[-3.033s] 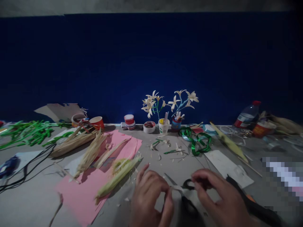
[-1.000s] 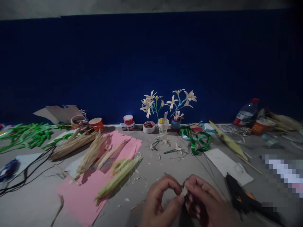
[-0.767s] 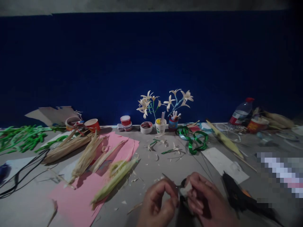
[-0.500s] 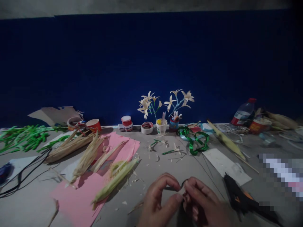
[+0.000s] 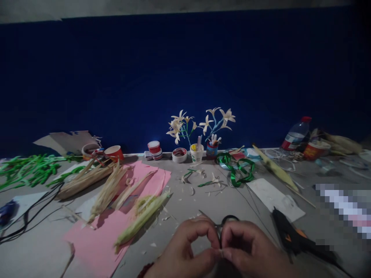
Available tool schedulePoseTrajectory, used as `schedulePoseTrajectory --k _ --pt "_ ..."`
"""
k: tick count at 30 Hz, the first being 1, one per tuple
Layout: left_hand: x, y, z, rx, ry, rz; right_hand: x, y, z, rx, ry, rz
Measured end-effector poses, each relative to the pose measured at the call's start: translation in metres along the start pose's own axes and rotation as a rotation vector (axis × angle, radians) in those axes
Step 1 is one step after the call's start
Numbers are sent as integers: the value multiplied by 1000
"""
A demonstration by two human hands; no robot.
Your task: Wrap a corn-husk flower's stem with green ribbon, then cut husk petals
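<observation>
My left hand (image 5: 189, 247) and my right hand (image 5: 246, 247) meet at the front middle of the table. Thumbs and index fingertips pinch a small pale piece of corn husk (image 5: 222, 253), mostly hidden by the fingers. Just beyond the hands lies a pair of scissors (image 5: 228, 219), with a dark handle loop and a blade tip showing. To the right of my right hand rests a black glue gun (image 5: 295, 237). A green-yellow corn husk (image 5: 142, 220) lies left of my left hand, partly on pink paper (image 5: 92, 247).
Husk flowers (image 5: 176, 125) stand behind a white cup (image 5: 197, 154) and a pen-filled container (image 5: 212, 150). Small flowers (image 5: 214, 179) and green ribbon (image 5: 242, 173) lie in front. Dry husks (image 5: 106, 193) and green pipe cleaners (image 5: 34, 168) are left; a bottle (image 5: 295, 135) stands right.
Both hands have come lower and closer together, with the fingertips now pinching the husk piece nearer to me. The scissors behind them show more. The view has shifted slightly.
</observation>
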State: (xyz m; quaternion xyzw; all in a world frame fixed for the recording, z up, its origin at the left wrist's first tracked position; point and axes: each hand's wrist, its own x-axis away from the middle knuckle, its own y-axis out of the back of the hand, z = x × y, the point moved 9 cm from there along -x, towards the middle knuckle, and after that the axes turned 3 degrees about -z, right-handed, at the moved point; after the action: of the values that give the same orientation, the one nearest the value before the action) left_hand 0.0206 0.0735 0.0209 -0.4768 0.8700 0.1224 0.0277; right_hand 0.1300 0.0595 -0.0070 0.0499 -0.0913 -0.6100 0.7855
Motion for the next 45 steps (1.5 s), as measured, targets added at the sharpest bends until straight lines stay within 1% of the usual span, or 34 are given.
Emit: schedulePoseTrajectory --k 1,2,5,6,8,10,12,15,17,18,19,22,24,25,26,28,30,31,34,37,40,42,45 --pt "0 -1 2 31 10 14 0 -1 -2 -17 -22 -1" --pt "0 -4 4 78 23 31 0 -4 -6 -96 -53 13" --pt "1 -11 9 299 59 88 -1 -15 -16 -496 -149 70" --pt "2 -13 11 388 76 99 -1 -17 -18 -596 -167 82" --pt "3 -16 13 542 107 117 -1 -15 -20 -698 -172 63" --pt "4 -15 14 613 116 106 0 -10 -19 -710 -157 26" --pt "4 -12 14 595 107 77 3 -9 -13 -676 -129 24" --pt "4 -8 16 510 106 31 7 -12 -5 -524 -96 46" --pt "4 -7 17 490 101 25 6 -12 -5 -432 -95 11" --pt "3 -8 17 498 94 33 5 -12 -7 -425 -105 -14" --pt "3 -9 18 518 83 52 4 -13 -10 -466 -121 -28" --pt "2 -14 21 670 43 106 1 -18 -17 -731 -170 -19" --pt "1 -9 27 795 24 65 0 -20 -21 -852 -184 -16" --pt "0 -5 32 807 27 17 -1 -17 -24 -852 -183 -45" --pt "0 -1 37 767 38 -44 -2 -12 -27 -811 -175 -93" --pt "0 8 49 593 96 -154 -4 -2 -31 -686 -148 -192" --pt "-1 13 57 462 159 -214 -7 6 -32 -555 -109 -253" --pt "-2 14 59 432 173 -228 -10 6 -32 -527 -99 -253" --pt "-8 10 65 371 173 -209 -19 0 -34 -570 -126 -227" --pt "-14 6 73 309 138 -168 -25 -1 -39 -654 -177 -240" --pt "-16 12 77 313 94 -176 -29 8 -41 -720 -187 -299" --pt "-16 20 77 334 109 -203 -31 15 -40 -739 -176 -326" --pt "-20 27 69 305 103 -209 -35 17 -37 -717 -185 -317"
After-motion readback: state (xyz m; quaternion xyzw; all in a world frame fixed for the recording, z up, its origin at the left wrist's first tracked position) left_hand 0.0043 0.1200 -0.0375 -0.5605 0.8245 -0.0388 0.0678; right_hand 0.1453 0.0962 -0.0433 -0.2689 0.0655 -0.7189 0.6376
